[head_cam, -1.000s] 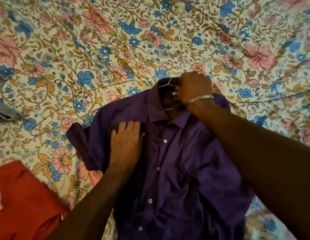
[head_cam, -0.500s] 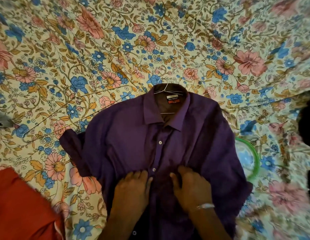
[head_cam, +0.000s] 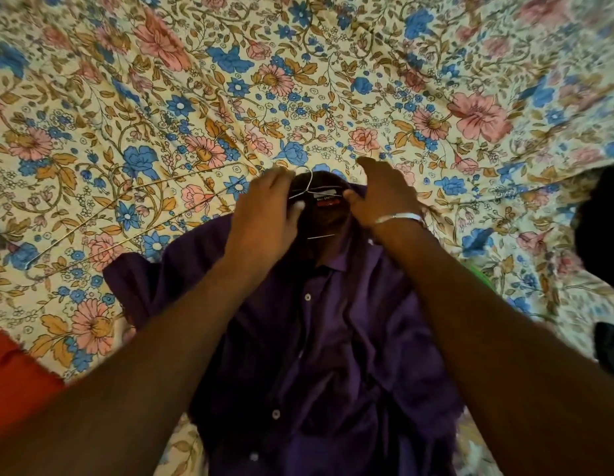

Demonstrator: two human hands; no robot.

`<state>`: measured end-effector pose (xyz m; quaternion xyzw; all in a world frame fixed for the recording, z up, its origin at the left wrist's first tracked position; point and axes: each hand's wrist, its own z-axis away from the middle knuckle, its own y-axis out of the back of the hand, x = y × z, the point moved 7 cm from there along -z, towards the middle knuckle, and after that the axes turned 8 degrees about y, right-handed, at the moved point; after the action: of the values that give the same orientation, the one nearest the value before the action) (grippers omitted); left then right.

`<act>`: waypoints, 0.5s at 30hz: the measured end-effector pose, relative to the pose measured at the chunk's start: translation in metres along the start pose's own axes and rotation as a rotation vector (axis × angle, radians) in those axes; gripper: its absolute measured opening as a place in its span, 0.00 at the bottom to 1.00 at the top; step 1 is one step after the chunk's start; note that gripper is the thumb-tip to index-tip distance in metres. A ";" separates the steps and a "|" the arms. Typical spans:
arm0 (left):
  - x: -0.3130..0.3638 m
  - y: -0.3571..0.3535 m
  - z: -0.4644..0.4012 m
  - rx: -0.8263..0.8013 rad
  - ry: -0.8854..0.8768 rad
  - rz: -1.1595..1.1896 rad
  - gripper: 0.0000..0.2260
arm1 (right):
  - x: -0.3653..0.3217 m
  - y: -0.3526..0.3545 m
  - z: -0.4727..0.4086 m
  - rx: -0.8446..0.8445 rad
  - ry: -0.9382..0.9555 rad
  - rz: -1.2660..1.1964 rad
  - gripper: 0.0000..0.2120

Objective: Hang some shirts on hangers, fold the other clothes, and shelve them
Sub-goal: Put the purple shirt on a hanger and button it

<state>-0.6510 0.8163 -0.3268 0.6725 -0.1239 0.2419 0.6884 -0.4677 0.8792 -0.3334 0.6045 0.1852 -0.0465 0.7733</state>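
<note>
A purple button-up shirt lies face up on the floral bedsheet, collar pointing away from me. A thin wire hanger sits inside it, its hook poking out above the collar. My left hand grips the left side of the collar at the hanger's neck. My right hand pinches the right side of the collar beside the red label. Both forearms cross over the shirt's body and hide parts of it.
Another wire hanger lies on the sheet to the left. An orange-red garment is at the lower left. Dark items sit at the right edge, and a bit of a green ring peeks out by my right arm.
Both hands have moved from the shirt's front up to the collar and taken hold of it on either side of the hanger's hook. The shirt still lies flat.
</note>
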 end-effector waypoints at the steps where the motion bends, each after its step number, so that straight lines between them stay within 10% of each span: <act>1: 0.009 -0.007 -0.023 -0.045 -0.025 -0.048 0.25 | -0.002 -0.013 -0.009 -0.070 0.008 0.055 0.30; 7: 0.040 -0.042 -0.063 -0.359 -0.181 -0.458 0.17 | -0.002 -0.029 0.007 -0.067 0.099 0.177 0.15; 15: 0.086 0.096 -0.004 -0.344 -0.306 -0.024 0.11 | -0.036 0.047 0.080 0.125 0.233 -0.096 0.04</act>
<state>-0.6262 0.8326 -0.2016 0.5755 -0.2582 0.1044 0.7689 -0.4685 0.8103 -0.2621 0.6433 0.2993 -0.0244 0.7043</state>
